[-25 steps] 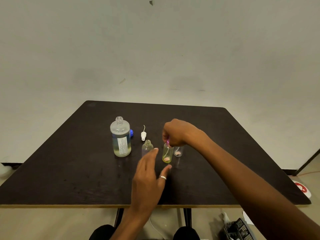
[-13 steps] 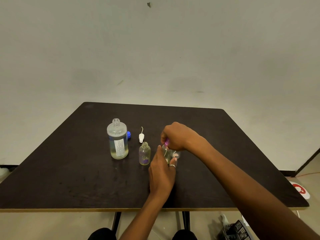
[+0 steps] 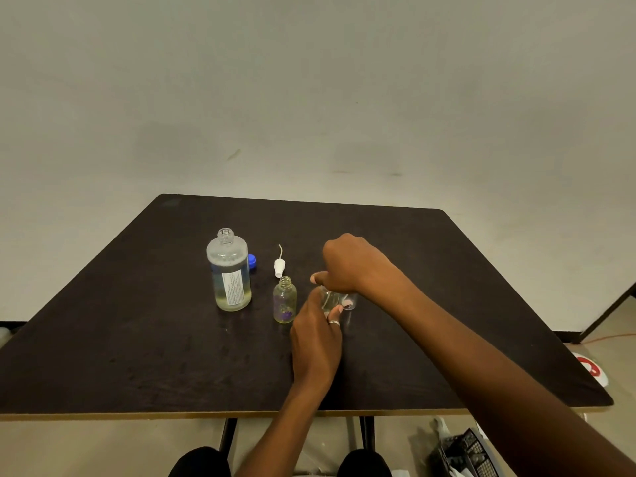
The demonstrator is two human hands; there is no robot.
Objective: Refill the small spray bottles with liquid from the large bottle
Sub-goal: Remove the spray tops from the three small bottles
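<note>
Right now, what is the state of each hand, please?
Left hand: holds the small clear spray bottle by its body.
Right hand: fingers curled over that bottle's top, gripping it.

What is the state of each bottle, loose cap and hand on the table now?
Large bottle: upright, uncapped, partly full of pale liquid.
Blue cap: off, partly hidden behind the large bottle.
White spray top: off, lying on the table.
Small bottle with purple print: upright, open.
Second small bottle: upright, held by both hands.
Left hand: grips the second small bottle's body.
Right hand: curled over its top.
</note>
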